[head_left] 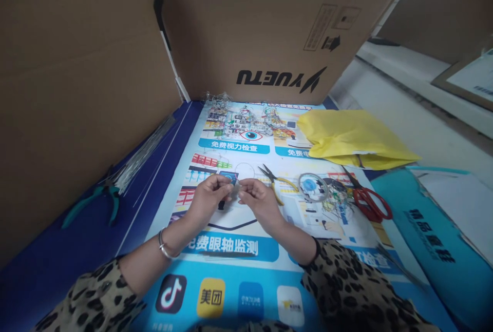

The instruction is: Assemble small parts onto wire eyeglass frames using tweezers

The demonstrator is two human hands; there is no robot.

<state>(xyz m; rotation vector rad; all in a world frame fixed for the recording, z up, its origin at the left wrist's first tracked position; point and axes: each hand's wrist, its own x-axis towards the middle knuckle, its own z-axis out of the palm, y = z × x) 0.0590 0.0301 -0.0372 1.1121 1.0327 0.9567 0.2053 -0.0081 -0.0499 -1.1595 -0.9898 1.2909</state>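
My left hand point(213, 194) and my right hand point(262, 202) meet over the printed sheet point(231, 221), fingertips pinched close together. Between them runs a thin wire point(245, 164), curving into a faint loop just beyond the fingers. Both hands are closed on it; its ends are too fine to make out. Just past my right hand lie yellow-handled pliers point(278, 182), jaws pointing away to the left. A coil of wire point(313, 187) rests to their right, beside a tangle of wire pieces point(339, 201).
Red-handled scissors point(372, 203) and a yellow bag point(358, 134) lie at right, near a teal bag point(431, 229). Teal-handled pliers point(94, 199) and a bundle of straight wires point(144, 155) lie at left. Wire shapes point(252, 119) are heaped before the cardboard wall point(262, 29).
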